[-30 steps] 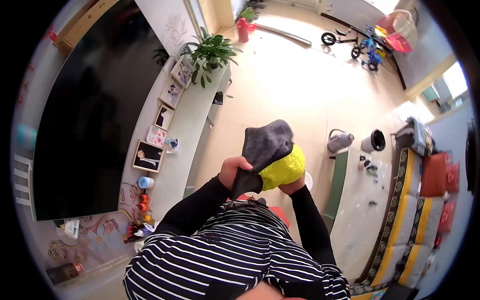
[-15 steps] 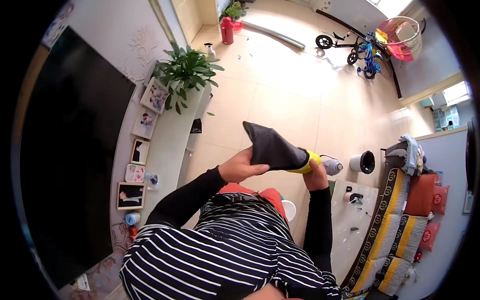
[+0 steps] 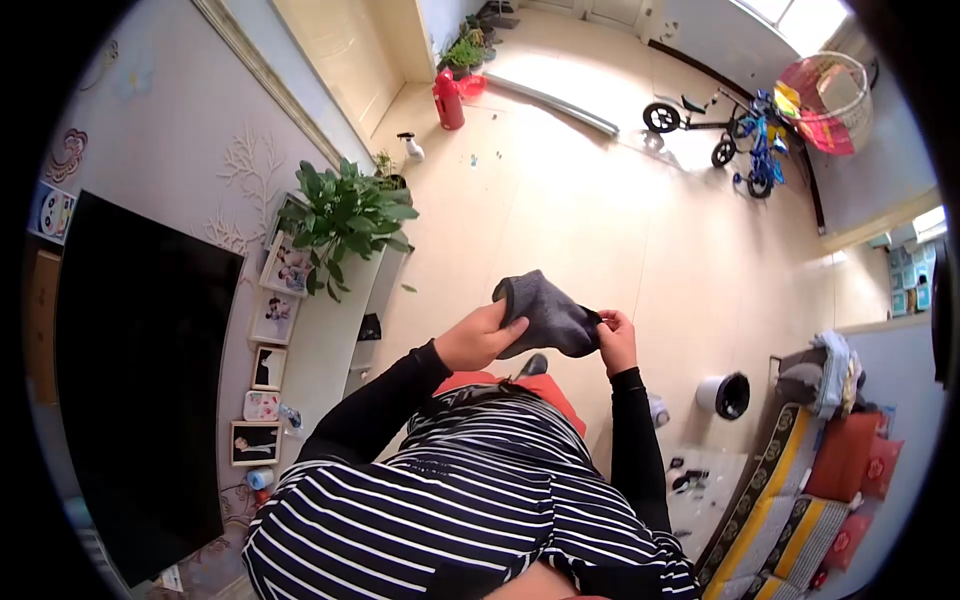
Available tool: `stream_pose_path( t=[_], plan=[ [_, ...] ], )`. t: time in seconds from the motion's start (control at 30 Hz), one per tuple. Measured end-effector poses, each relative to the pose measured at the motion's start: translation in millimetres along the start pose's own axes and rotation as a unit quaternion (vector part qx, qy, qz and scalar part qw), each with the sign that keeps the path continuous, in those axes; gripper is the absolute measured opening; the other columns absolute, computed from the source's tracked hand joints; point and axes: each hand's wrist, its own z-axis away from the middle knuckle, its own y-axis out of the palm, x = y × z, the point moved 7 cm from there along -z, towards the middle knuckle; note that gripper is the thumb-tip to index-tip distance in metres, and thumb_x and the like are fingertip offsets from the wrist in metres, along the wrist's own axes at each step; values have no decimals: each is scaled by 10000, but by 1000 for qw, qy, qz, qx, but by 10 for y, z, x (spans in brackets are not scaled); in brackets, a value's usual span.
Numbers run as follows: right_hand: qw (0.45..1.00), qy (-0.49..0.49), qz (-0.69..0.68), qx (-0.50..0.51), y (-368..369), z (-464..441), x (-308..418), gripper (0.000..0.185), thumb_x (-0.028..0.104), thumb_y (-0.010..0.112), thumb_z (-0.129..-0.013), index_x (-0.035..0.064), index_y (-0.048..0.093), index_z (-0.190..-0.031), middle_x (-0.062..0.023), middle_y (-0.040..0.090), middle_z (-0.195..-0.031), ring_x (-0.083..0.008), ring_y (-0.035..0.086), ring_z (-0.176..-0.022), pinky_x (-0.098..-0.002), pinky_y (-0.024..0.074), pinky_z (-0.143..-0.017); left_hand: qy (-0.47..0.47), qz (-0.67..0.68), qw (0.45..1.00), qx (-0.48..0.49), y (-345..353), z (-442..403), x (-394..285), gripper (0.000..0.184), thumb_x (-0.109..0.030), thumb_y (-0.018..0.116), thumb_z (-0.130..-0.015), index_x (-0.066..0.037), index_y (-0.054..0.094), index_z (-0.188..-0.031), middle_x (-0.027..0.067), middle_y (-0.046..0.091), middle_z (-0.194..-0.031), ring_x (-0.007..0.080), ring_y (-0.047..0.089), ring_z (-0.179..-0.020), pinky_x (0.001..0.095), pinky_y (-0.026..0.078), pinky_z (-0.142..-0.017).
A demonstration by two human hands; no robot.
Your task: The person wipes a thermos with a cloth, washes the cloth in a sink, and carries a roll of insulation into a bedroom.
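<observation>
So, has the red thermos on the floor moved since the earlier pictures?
No. The red thermos still stands beside the red bowl, near the cream door frame; only the camera view has shifted.

Grey cloth [image 3: 548, 315] (rumpled) between both hands [image 3: 483, 337].

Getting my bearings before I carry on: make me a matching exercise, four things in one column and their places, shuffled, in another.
Things
1. Grey cloth
2. Red flask
3. White bin
4. Leafy plant

Places
A. On the floor near the sofa
B. Beside the framed photos
C. Between the left hand and right hand
D. On the floor beside a red basin

Pairs: 1-C, 2-D, 3-A, 4-B
</observation>
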Motion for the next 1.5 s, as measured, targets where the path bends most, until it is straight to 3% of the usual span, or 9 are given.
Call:
stream_pose_path(
  t=[0.3,0.53,0.7,0.83,0.87,1.03,1.23,1.37,1.5],
  plan=[
    [969,107,-132,180,173,-1636,803,710,-21,458,-803,27,286,-1490,-55,624,-875,-92,546,-737,-238,430,-639,-22,189,962,-195,-1234,-923,-6,339,-107,505,-1021,53,563,-1315,119,665,-1222,190,640,-1110,324,482,-1007],
    [962,55,-169,206,317,-2803,1342,508,-73,474,-770,-31,589,-1263,-96,675,-1062,-123,602,-924,-232,446,-813,-51,187,943,-271,-2314,-1933,376,265,-149,556,-1005,48,648,-1156,87,709,-1069,144,655,-974,294,495,-928],
    [982,-33,-43,179,207,-3417,1835,533,-52,607,-775,-39,570,-1306,-102,639,-1164,-152,613,-1038,-287,486,-923,-91,184,938,-278,-2829,-2651,546,245,-118,582,-941,51,656,-1103,82,714,-936,158,666,-802,321,533,-736],
    [964,-129,174,153,261,-3882,2088,627,8,720,-765,-12,532,-1362,-118,618,-1245,-195,615,-1133,-325,523,-941,-103,-230,882,-399,-3267,-3016,332,331,-168,638,-849,38,624,-1107,161,648,-776,257,640,-705,368,509,-704],
    [951,-162,226,138,284,-3967,2181,626,17,728,-762,-14,537,-1357,-137,617,-1246,-217,620,-1128,-334,522,-953,-130,-195,881,-411,-3264,-3060,213,365,-189,602,-861,9,612,-1168,256,686,-899,399,682,-860,447,529,-793],
    [934,-216,254,132,362,-4535,2583,659,44,755,-736,-26,536,-1353,-155,620,-1202,-253,636,-1066,-367,541,-896,-16,-202,901,-384,-3426,-3414,-72,264,-93,563,-910,2,674,-1130,166,719,-975,257,679,-909,336,514,-852],
    [812,-391,405,154,458,-4819,3167,673,62,785,-722,-9,535,-1342,-175,601,-1095,-352,601,-1024,-395,507,-894,-97,-318,870,-365,-3187,-3400,-374,541,-258,772,-784,27,652,-1228,194,694,-1089,301,667,-1003,361,505,-913],
    [802,-399,406,183,488,-5041,3304,732,89,828,-699,7,521,-1358,-163,605,-1096,-349,594,-1042,-409,499,-907,-109,-361,851,-366,-3048,-3534,-494,817,-323,826,-684,20,547,-1371,239,616,-1166,366,572,-1150,392,445,-1023],
    [835,-356,351,228,524,-5184,3364,725,99,833,-686,9,537,-1341,-157,597,-1077,-354,594,-1025,-409,505,-896,-86,-270,869,-406,-3117,-3469,-265,793,-266,840,-674,20,562,-1359,235,631,-1152,359,585,-1126,397,461,-1000]
  ],
)
